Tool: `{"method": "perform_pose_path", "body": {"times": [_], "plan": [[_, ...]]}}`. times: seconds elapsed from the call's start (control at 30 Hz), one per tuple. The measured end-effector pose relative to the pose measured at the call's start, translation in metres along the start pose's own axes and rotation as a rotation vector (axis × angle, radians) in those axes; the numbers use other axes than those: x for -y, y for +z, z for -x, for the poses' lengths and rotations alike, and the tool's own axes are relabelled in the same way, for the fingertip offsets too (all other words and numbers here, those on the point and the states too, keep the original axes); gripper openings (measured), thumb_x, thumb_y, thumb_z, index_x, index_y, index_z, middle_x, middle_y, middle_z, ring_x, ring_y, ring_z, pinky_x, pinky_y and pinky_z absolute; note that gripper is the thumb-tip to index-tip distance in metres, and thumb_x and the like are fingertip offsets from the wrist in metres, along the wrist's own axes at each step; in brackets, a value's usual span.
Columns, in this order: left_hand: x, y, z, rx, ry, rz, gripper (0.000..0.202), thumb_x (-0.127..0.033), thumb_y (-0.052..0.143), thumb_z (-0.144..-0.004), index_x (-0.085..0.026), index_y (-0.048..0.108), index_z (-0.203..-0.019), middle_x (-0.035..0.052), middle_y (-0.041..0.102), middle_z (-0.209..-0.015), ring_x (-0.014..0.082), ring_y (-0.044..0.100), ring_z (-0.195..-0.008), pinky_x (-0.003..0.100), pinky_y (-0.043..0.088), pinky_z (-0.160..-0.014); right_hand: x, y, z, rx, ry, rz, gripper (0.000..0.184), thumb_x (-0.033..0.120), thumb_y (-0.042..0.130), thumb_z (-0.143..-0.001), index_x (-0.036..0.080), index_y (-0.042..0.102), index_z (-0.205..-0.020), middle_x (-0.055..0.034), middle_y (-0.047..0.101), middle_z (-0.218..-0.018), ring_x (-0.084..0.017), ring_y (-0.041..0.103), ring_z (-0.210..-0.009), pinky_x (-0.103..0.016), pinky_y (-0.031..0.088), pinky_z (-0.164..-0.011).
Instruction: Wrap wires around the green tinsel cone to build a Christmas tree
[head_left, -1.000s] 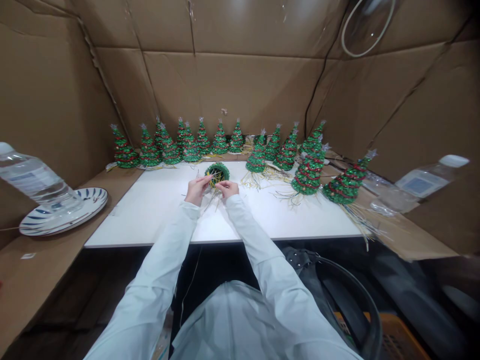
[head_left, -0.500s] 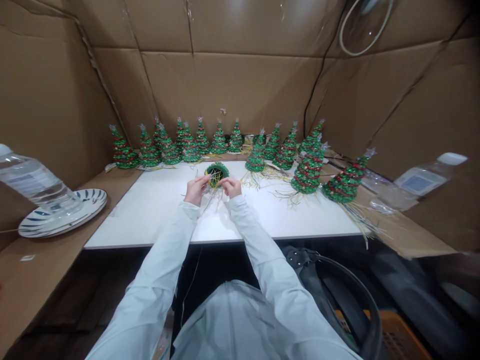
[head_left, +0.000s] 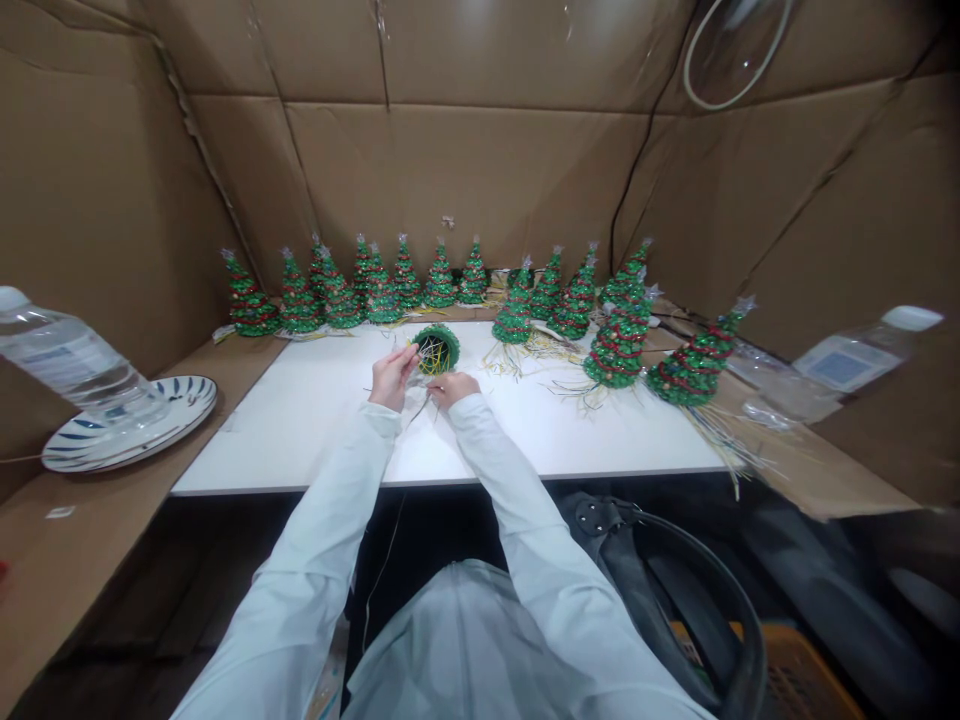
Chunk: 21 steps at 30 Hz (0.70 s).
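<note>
A small green tinsel tree (head_left: 437, 347) lies on its side on the white table (head_left: 300, 420), its hollow base turned toward me with thin yellowish wires spilling out. My left hand (head_left: 392, 377) is closed on the tree's base rim at the left. My right hand (head_left: 451, 388) sits just below the base, fingers pinched on the wires that trail from it. Both arms wear pale sleeves.
Several finished green and red trees (head_left: 405, 285) stand in a row along the back, more at the right (head_left: 619, 345) with loose wires. A water bottle (head_left: 67, 360) rests on a striped plate (head_left: 131, 420) at left, another bottle (head_left: 840, 365) at right. Cardboard walls (head_left: 487, 160) enclose the table.
My right hand has dropped from the tree's base rim down and toward me, drawing the wires with it. The left hand and the tree have barely moved.
</note>
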<state>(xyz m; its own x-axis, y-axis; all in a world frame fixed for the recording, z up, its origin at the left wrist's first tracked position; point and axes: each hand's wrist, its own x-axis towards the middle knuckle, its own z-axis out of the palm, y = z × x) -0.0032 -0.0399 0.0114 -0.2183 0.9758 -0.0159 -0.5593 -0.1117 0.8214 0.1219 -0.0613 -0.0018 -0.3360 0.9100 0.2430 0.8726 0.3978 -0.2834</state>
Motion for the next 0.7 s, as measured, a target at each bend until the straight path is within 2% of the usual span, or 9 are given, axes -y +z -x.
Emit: {"method": "perform_pose_path", "body": {"times": [0.13, 0.3, 0.5, 0.63, 0.7], "plan": [[-0.002, 0.001, 0.001, -0.021, 0.015, 0.055, 0.007, -0.004, 0.066, -0.065, -0.009, 0.066, -0.07, 0.0056, 0.067, -0.076, 0.0074, 0.061, -0.068, 0.017, 0.049, -0.072, 0.0, -0.002, 0.004, 0.037, 0.153, 0.047, 0.024, 0.04, 0.051, -0.079, 0.037, 0.065, -0.097, 0.0022, 0.067, -0.096, -0.018, 0.06, -0.088, -0.028, 0.046, -0.074], [-0.002, 0.001, 0.0, 0.001, 0.013, 0.061, 0.006, -0.003, 0.065, -0.066, -0.008, 0.066, -0.07, 0.006, 0.067, -0.078, 0.0067, 0.061, -0.067, 0.015, 0.048, -0.071, -0.004, -0.004, 0.008, -0.044, 0.187, -0.006, 0.022, 0.037, 0.05, -0.079, 0.034, 0.067, -0.092, 0.0029, 0.065, -0.101, -0.017, 0.059, -0.091, -0.027, 0.046, -0.075], [-0.001, 0.002, 0.001, 0.001, -0.002, 0.058, 0.016, -0.005, 0.068, -0.064, -0.009, 0.068, -0.079, 0.0069, 0.068, -0.08, 0.0084, 0.062, -0.071, 0.018, 0.049, -0.075, -0.011, -0.009, 0.007, -0.072, 0.409, -0.077, 0.021, 0.037, 0.053, -0.078, 0.031, 0.068, -0.09, -0.0014, 0.066, -0.096, -0.019, 0.06, -0.088, -0.03, 0.046, -0.075], [0.0, 0.001, 0.0, 0.008, -0.007, 0.05, 0.013, -0.004, 0.066, -0.065, -0.009, 0.068, -0.077, 0.0062, 0.068, -0.079, 0.0077, 0.061, -0.069, 0.018, 0.049, -0.074, -0.013, -0.008, 0.007, -0.092, 0.432, -0.219, 0.018, 0.034, 0.059, -0.072, 0.028, 0.069, -0.085, -0.0001, 0.068, -0.09, -0.018, 0.06, -0.087, -0.029, 0.045, -0.079], [0.0, 0.0, -0.001, 0.019, -0.005, 0.042, 0.01, -0.004, 0.065, -0.066, -0.008, 0.068, -0.075, 0.0067, 0.068, -0.079, 0.0072, 0.061, -0.069, 0.017, 0.048, -0.075, -0.014, -0.006, 0.008, -0.107, 0.41, -0.318, 0.018, 0.027, 0.061, -0.07, 0.028, 0.069, -0.086, 0.0022, 0.069, -0.086, -0.016, 0.06, -0.085, -0.026, 0.045, -0.08]]}}
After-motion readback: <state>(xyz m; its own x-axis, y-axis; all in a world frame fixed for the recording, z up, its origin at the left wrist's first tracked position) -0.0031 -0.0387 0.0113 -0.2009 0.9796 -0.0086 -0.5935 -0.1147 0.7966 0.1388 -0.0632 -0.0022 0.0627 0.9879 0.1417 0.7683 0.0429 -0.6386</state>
